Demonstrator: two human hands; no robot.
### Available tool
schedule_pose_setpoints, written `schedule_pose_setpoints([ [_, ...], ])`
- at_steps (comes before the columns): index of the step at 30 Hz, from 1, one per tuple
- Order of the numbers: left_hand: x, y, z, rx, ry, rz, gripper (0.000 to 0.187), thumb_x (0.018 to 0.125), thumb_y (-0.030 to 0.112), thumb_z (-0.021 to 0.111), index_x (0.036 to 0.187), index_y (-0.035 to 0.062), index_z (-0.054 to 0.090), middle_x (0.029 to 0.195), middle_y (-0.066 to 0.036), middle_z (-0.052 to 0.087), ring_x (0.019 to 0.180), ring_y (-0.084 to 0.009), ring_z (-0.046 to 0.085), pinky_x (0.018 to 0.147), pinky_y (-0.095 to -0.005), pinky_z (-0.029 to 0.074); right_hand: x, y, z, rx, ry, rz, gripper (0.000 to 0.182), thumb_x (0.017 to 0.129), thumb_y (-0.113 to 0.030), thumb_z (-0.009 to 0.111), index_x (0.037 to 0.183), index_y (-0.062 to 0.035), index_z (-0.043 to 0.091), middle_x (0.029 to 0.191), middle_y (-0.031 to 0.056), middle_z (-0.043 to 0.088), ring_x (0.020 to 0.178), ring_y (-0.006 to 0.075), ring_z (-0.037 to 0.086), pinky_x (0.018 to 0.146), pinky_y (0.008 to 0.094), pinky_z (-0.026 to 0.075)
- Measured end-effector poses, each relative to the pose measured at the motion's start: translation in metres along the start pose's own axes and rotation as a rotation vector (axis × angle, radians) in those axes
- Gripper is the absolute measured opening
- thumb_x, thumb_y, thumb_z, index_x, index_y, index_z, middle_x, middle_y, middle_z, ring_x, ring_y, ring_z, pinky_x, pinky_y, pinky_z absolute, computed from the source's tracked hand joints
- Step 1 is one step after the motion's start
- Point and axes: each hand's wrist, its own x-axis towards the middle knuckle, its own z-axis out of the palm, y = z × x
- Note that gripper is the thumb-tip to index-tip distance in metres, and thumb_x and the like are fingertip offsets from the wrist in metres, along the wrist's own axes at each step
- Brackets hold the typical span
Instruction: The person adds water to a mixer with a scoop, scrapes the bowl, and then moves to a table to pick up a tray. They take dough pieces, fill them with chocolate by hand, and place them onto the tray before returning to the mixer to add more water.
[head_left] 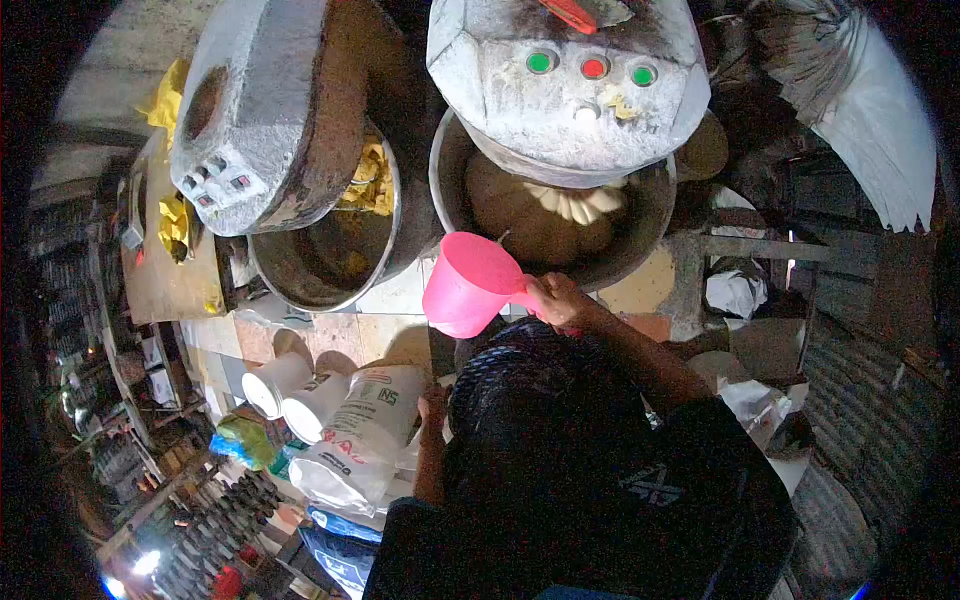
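My right hand (556, 299) is closed round the handle of a pink plastic dipper (470, 285), held at the near left rim of a large metal mixer bowl (655, 240). The dipper's mouth faces up. Inside the bowl, pale dough (580, 205) bulges beneath the mixer head (570, 100). My left hand (432, 408) is lower down, right beside a white printed sack (372, 415); its fingers are mostly hidden. A dark head and a black shirt (600, 500) cover much of the lower middle.
On the left, a second mixer (260, 110) stands over a metal bowl (330, 300) with yellow material (372, 180) at its edge. White buckets (275, 385) stand on the tiled floor beside the sack. A wooden table (170, 260) is far left, and corrugated sheeting (850, 400) lies along the right.
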Motion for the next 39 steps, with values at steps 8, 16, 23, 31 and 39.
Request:
schedule_pose_setpoints([
  [8,-0.014,0.034,-0.002,0.199,0.02,-0.095,0.014,0.081,0.009,0.064,0.091,0.0006,0.069,0.085,-0.007,0.068,0.074,-0.0183,0.063,0.066,-0.0293,0.049,-0.001,-0.005,0.005,0.086,0.124,0.049,0.051,0.095,-0.045,0.033,0.079,-0.0044,0.059,0.053,0.0058,0.052,0.044,0.0162,0.051,0.045,0.0341,0.042],
  [16,-0.003,0.026,0.002,1.035,-0.038,0.336,0.026,0.081,0.026,0.069,0.096,0.0042,0.069,0.08,-0.007,0.067,0.077,-0.0196,0.062,0.065,-0.0341,0.048,0.011,-0.058,-0.046,0.428,-0.098,0.351,0.053,0.093,-0.047,0.034,0.072,-0.0034,0.055,0.051,0.0037,0.048,0.037,0.0159,0.048,0.037,0.0317,0.041],
  [23,0.003,0.001,0.004,0.345,0.06,0.081,0.037,0.077,0.043,0.07,0.086,0.0065,0.07,0.076,-0.011,0.065,0.077,-0.0206,0.061,0.066,-0.0363,0.047,0.006,-0.03,-0.025,0.34,-0.068,0.282,0.051,0.094,-0.043,0.035,0.07,-0.003,0.054,0.051,0.0046,0.049,0.037,0.0149,0.048,0.036,0.0313,0.04],
  [31,0.002,0.009,0.001,0.217,0.022,0.121,0.034,0.083,0.037,0.063,0.089,0.0046,0.07,0.082,-0.011,0.068,0.077,-0.0256,0.063,0.07,-0.0374,0.047,0.008,-0.038,-0.033,0.333,0.036,0.086,0.049,0.094,-0.042,0.037,0.073,-0.0017,0.055,0.052,0.0051,0.052,0.036,0.0157,0.051,0.034,0.0303,0.041],
  [39,-0.001,0.029,0.001,0.191,0.054,-0.063,0.034,0.082,0.035,0.066,0.094,0.0038,0.07,0.089,-0.011,0.069,0.08,-0.0234,0.064,0.072,-0.0358,0.047,0.007,-0.038,-0.031,0.371,0.001,0.188,0.052,0.094,-0.047,0.036,0.074,-0.0025,0.054,0.052,0.004,0.05,0.035,0.0151,0.049,0.032,0.0302,0.039],
])
